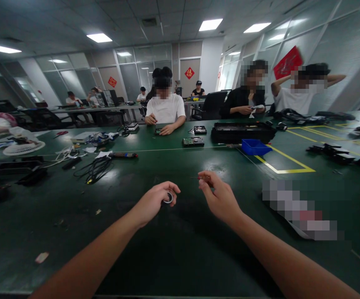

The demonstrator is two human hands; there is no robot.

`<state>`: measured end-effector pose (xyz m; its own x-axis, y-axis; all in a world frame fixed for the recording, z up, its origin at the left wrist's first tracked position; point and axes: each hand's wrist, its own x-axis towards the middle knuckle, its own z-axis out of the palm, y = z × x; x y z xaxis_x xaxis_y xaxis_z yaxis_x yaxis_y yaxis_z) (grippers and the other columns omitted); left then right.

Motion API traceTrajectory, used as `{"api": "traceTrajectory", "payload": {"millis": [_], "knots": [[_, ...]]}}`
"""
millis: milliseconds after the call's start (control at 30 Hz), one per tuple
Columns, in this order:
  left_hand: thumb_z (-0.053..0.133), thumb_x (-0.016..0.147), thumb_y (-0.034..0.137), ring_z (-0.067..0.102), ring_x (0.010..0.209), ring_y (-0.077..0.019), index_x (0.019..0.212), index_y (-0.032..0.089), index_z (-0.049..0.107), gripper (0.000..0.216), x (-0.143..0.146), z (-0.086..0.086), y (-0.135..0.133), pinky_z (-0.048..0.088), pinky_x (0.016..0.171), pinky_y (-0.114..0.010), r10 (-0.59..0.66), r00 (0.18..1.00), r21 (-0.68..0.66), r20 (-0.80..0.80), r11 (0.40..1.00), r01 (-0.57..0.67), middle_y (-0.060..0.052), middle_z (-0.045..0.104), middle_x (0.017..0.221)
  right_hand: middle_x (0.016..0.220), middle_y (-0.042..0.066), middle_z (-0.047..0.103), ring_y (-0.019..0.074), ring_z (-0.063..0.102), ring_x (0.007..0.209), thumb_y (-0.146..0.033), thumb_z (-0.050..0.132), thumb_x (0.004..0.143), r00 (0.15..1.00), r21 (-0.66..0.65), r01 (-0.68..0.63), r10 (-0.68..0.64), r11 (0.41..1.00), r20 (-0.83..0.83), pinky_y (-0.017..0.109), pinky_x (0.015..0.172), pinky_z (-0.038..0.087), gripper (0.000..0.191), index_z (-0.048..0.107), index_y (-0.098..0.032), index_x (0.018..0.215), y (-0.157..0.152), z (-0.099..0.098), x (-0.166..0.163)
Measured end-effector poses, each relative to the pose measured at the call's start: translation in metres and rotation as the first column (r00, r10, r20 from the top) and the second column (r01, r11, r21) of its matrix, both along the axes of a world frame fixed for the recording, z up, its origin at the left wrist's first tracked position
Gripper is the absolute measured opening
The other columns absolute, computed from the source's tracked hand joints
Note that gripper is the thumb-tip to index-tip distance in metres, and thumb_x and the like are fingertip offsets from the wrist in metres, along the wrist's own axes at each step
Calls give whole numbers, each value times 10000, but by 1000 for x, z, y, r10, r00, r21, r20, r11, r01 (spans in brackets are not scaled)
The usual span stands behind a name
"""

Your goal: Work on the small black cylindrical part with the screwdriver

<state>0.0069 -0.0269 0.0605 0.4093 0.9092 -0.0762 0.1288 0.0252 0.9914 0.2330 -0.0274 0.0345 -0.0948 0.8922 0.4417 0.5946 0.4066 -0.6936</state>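
Note:
My left hand (156,201) is curled over the dark green table (155,249), fingers closed round a small grey ring-shaped roll (169,198). A short way to its right, my right hand (217,196) pinches a thin small object (202,177) between thumb and fingertips; what it is I cannot make out. Both forearms reach in from the bottom edge. The two hands are apart, a hand's width between them.
A blue tray (254,146) and a long black case (242,132) lie ahead to the right beside yellow floor-tape lines. Black cables (94,169), a screwdriver (124,155) and hard drives (193,141) lie further out. People sit across the table.

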Motion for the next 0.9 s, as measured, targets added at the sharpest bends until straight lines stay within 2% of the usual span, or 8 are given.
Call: {"api": "traceTrajectory", "payload": {"millis": [67,167,300,400,500,667,800,900], "knots": [[447,681,164,521,697,-165,928,150,612,298,17,-1,2,389,699,-302,-39,999,5,29,999,39,-23,569,713,939,64,731,223,705,828,-338,471,991,1000,12,12,-12,1000,1,373,757,522,267,581,-209,1197,1,0,-1],[421,743,148,539,727,-164,958,166,597,279,31,-12,8,398,711,-299,-44,997,115,-57,992,51,-16,582,739,910,56,742,218,707,809,-347,507,973,999,16,30,-30,999,20,363,759,516,248,618,-207,1144,2,1,-2],[399,830,132,575,802,-171,1116,190,558,332,33,-33,15,415,753,-310,-6,959,328,-284,939,103,-14,611,845,832,31,730,198,686,737,-384,545,959,998,20,22,-23,1000,52,328,681,496,221,660,-211,1036,0,3,-2],[395,861,131,579,851,-184,1175,193,560,360,31,-44,17,429,769,-322,-21,913,364,-408,913,184,-35,615,917,705,4,676,175,630,627,-425,560,951,997,8,10,-10,1000,77,306,596,455,244,661,-215,877,-4,5,-2],[410,860,136,560,938,-217,1163,195,580,353,28,-48,17,443,835,-358,-25,884,395,-466,888,234,-54,610,949,642,-8,632,161,584,572,-458,569,941,998,-7,-8,9,1000,67,291,548,423,299,628,-221,769,-7,7,-2],[553,745,76,522,1074,-257,1309,201,481,581,23,-58,18,452,954,-417,41,883,455,-468,868,201,-88,592,1109,609,-17,599,153,552,547,-449,561,937,999,-13,-6,7,1000,37,281,523,404,304,611,-228,735,-7,9,-2],[495,855,75,567,1053,-232,1220,189,553,387,19,-62,21,469,972,-408,111,919,466,-377,880,85,-99,606,1140,652,-5,637,169,605,604,-417,537,948,1000,-26,-6,5,1000,-21,296,580,447,269,635,-222,791,-5,7,-2],[572,858,88,570,1115,-243,1109,198,637,283,17,-58,24,445,1037,-423,126,925,489,-360,869,72,-86,626,1174,748,23,700,195,676,705,-423,535,950,989,-35,-21,16,999,-146,320,669,507,250,662,-214,897,-4,3,-1]]}}
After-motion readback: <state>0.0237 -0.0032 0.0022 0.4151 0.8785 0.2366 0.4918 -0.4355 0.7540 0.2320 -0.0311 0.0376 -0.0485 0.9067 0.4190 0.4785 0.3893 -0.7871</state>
